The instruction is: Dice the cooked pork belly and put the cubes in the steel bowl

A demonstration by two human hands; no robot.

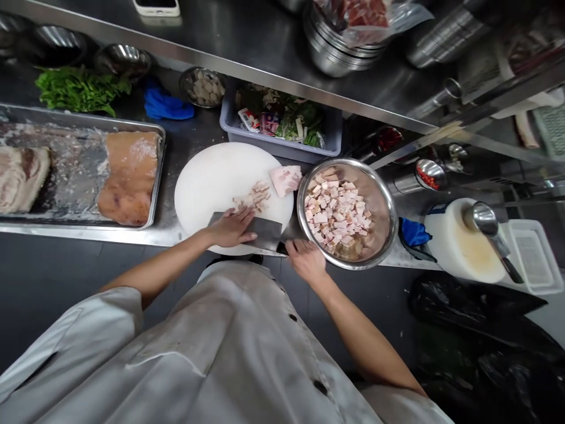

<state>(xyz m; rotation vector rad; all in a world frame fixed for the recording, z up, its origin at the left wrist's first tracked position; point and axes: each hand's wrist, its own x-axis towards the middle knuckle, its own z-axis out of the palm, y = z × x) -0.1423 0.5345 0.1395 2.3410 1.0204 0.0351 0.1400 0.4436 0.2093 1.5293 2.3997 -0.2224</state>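
Note:
My right hand (305,259) is wrapped round the dark handle of a cleaver (268,233), whose broad blade lies nearly flat over the near edge of a round white cutting board (203,176). Resting across the blade's left part is my left hand (233,227), fingers stretched out, their tips by a small pile of sliced meat (255,198). A pale slab of pork (286,179) sits at the board's right edge. Beside it, a large steel bowl (388,218) holds many diced pork pieces (338,212).
At left, a metal tray (159,159) carries skin-on pork pieces (130,171). Behind the board stand a grey bin (282,147) of scraps, a bowl of pale chunks (205,88), a blue cloth (165,103) and leafy greens (77,88). A steel shelf (247,53) overhangs the back.

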